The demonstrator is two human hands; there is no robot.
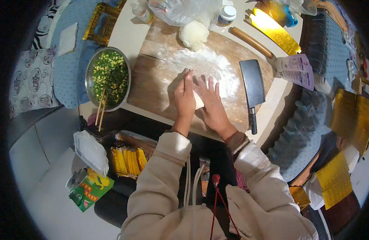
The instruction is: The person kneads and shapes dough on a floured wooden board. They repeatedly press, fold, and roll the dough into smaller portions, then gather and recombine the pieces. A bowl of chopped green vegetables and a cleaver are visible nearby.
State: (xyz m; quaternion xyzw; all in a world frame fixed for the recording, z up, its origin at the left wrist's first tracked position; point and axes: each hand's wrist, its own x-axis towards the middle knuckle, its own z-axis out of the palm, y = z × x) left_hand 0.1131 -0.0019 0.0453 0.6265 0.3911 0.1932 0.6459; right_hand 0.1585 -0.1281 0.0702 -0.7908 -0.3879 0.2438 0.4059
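Observation:
A small piece of pale dough (198, 101) is cupped between my two hands, low over the floured wooden board (154, 81). My left hand (185, 94) stands on edge along its left side, fingers together. Against the right side presses my right hand (210, 103), with its fingers spread forward; the hands hide most of the piece. White flour (228, 75) is scattered ahead and to the right of them. Farther up the board sits a large round lump of dough (194, 35). A cleaver (252, 84) lies along the right part of the board, handle towards me.
At the left stands a metal bowl (128, 87) of chopped greens and yellow bits, chopsticks (101, 111) leaning in it. A rolling pin (252, 42), a lidded white bottle (227, 16), a plastic bag (184, 12) and a purple-white packet (295, 71) edge the board. Padded blue chairs flank the table.

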